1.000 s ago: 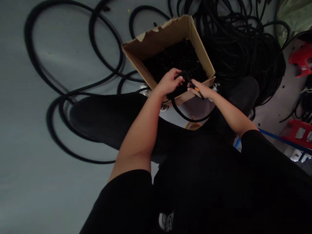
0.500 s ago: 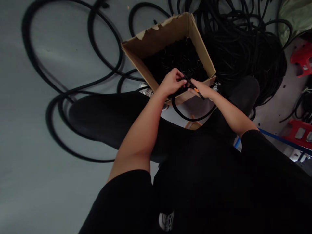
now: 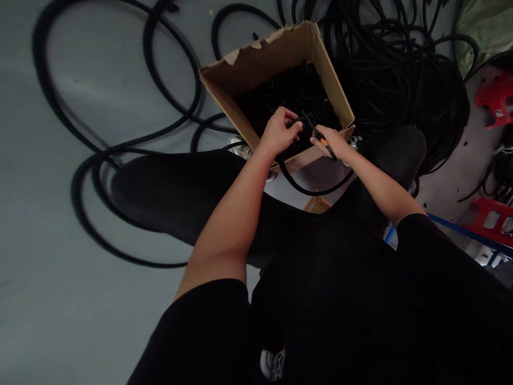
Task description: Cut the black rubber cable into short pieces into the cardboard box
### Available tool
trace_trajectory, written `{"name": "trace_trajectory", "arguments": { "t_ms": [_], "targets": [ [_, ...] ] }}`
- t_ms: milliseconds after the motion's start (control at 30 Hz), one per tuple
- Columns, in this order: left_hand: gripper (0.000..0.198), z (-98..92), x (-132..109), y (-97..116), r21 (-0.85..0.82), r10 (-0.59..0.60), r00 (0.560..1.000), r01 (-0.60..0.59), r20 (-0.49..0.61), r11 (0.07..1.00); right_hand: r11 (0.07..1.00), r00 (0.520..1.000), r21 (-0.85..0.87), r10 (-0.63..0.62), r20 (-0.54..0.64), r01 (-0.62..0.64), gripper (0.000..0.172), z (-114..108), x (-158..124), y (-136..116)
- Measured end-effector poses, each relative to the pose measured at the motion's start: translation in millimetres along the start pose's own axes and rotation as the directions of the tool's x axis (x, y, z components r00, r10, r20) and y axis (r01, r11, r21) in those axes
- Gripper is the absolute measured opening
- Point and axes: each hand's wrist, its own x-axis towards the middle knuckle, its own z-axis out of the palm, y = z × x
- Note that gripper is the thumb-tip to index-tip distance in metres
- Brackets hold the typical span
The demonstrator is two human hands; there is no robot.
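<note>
My left hand pinches a black rubber hose above a cardboard box, and the hose loops down past the box's front wall. My right hand grips a pair of orange-handled scissors, with their dark blades close to the hose near my left fingers. The open cardboard box has a torn rim and holds a heap of short black hose pieces. Both hands are over the box's near corner, which they partly hide.
A large tangle of black hose lies behind and right of the box. Loose black loops cross the grey floor on the left. My black-clad knees flank the box. Red plastic stools and a green sack stand at the right.
The scissor blades have swung up and to the left, and now point further over the box. My left hand has shifted slightly left, away from my right hand.
</note>
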Motion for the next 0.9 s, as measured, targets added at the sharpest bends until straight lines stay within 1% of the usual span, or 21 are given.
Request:
{"name": "trace_trajectory", "arguments": {
  "t_ms": [67,133,233,333,433,567,667,733,800,900],
  "targets": [
    [0.073,-1.5,-0.8,1.8,0.005,0.004,1.000,-0.004,0.012,1.000,1.000,1.000,0.021,0.010,0.010,-0.010,0.041,-2.7,0.7,1.3],
    [0.073,-2.5,-1.0,1.7,0.009,0.012,0.999,-0.013,0.036,1.000,1.000,1.000,0.020,0.004,0.016,-0.004,0.043,-3.9,2.2,5.3],
    [0.069,-2.1,0.0,-1.0,0.009,0.024,0.997,-0.024,0.074,1.000,0.999,0.999,0.001,-0.039,0.028,0.039,0.039,-3.0,5.8,14.1],
    [0.063,-1.0,1.3,-3.8,0.012,0.014,0.996,-0.015,0.089,1.000,0.997,0.997,-0.016,-0.072,0.037,0.073,0.035,-1.4,9.1,20.7],
    [0.061,-1.0,1.5,-4.9,0.017,0.022,0.996,-0.024,0.081,1.000,0.998,0.998,-0.015,-0.058,0.033,0.058,0.034,-2.2,9.4,19.9],
    [0.060,-1.5,1.1,-7.4,0.024,0.029,0.998,-0.030,0.054,0.999,0.999,0.999,-0.015,-0.030,0.015,0.030,0.038,-4.5,6.7,12.5],
    [0.054,-1.9,2.2,-10.3,0.035,0.031,0.999,-0.032,0.028,0.999,0.999,0.999,-0.028,-0.032,0.001,0.032,0.032,-3.3,6.6,12.1],
    [0.050,-2.2,3.3,-11.5,0.028,0.063,0.998,-0.063,0.016,0.998,0.998,0.998,-0.033,-0.055,0.011,0.055,0.029,-1.4,8.3,16.3],
    [0.047,-2.2,4.1,-11.8,0.017,0.084,0.996,-0.085,0.036,0.996,0.994,0.993,-0.021,-0.106,0.051,0.108,0.030,0.5,10.8,22.8],
    [0.042,-1.5,4.8,-12.9,0.024,0.045,0.994,-0.048,0.103,0.999,0.979,0.971,0.026,-0.206,0.119,0.204,0.036,2.3,15.0,31.9]
  ]
}}
